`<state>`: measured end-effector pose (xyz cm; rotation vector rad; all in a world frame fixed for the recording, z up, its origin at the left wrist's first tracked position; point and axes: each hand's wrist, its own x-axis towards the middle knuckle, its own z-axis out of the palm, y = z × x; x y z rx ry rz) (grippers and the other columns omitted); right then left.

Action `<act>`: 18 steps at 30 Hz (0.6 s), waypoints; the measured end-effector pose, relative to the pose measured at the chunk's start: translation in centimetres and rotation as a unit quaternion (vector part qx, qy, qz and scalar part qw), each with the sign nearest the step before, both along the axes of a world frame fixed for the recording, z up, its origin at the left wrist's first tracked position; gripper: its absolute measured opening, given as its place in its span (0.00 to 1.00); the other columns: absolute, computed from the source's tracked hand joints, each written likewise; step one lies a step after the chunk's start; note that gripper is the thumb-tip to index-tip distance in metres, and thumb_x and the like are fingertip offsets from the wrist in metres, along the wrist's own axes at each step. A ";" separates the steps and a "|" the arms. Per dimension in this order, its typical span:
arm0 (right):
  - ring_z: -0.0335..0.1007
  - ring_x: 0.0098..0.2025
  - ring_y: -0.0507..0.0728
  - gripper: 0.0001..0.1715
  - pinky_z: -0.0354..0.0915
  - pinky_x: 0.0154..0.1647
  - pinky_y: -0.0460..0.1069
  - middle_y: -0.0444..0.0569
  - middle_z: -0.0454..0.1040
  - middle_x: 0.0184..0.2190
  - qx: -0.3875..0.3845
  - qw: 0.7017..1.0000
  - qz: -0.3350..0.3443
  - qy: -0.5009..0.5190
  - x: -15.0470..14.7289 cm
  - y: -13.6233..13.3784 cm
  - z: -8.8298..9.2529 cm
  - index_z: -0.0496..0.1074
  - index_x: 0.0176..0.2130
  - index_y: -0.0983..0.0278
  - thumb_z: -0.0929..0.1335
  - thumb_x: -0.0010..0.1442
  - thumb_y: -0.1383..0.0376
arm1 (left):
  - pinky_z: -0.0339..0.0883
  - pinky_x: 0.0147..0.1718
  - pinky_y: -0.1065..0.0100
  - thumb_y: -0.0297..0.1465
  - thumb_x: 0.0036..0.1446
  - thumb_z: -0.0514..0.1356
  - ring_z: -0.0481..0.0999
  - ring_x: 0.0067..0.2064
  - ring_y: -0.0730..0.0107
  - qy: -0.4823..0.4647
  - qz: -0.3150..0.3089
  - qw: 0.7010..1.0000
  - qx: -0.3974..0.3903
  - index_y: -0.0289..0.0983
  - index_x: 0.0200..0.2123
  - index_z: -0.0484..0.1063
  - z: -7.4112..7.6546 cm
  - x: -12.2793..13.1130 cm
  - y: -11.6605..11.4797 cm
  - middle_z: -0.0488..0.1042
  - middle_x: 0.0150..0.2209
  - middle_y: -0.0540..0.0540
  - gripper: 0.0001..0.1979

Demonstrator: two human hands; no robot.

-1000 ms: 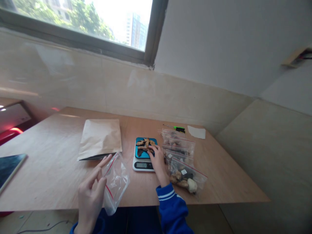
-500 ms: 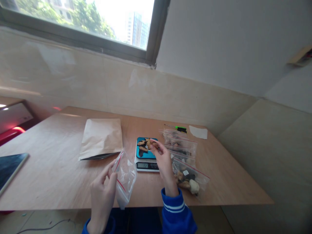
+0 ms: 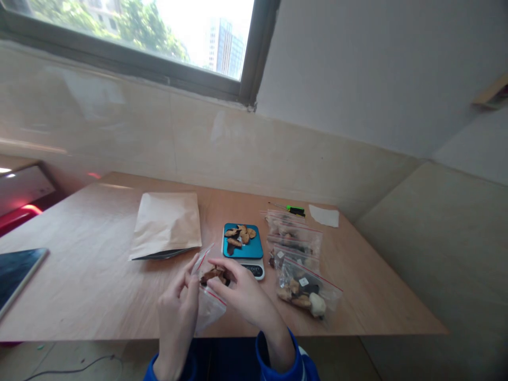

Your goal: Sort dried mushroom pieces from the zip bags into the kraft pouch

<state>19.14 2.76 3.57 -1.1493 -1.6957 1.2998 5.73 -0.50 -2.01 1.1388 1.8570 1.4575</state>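
Observation:
My left hand point(image 3: 179, 301) pinches the edge of a clear zip bag point(image 3: 210, 309) with a red seal line, its mouth spread open. At that mouth, my right hand point(image 3: 240, 288) is closed around several dried brown slices point(image 3: 215, 274), dark at the edges; their exact kind cannot be told. Behind the hands stands a digital kitchen scale point(image 3: 259, 271) with a blue platform. More dried slices point(image 3: 245, 235) lie on the platform. My right hand covers part of the scale's display.
Filled zip bags point(image 3: 304, 296) lie in a row right of the scale. A kraft paper pouch point(image 3: 169, 222) lies to the left. Behind the bags are a green-handled screwdriver point(image 3: 294, 210) and a white paper scrap point(image 3: 324, 216). A tablet point(image 3: 19, 275) rests at the table's left edge.
My right hand has lifted slices off the scale and moved left and nearer, to the bag's mouth. Fewer slices remain on the platform. My left hand has shifted slightly right with the bag.

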 end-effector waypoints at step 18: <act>0.44 0.69 0.68 0.34 0.47 0.64 0.64 0.59 0.56 0.65 0.159 0.922 -0.070 -0.347 3.4 12.0 -7.2 0.65 0.60 0.58 0.69 0.57 0.52 | 0.62 0.24 0.73 0.43 0.55 0.54 0.71 0.24 0.69 0.034 0.025 0.999 0.013 0.38 0.29 0.74 0.5 -1.1 -0.5 0.71 0.20 0.52 0.16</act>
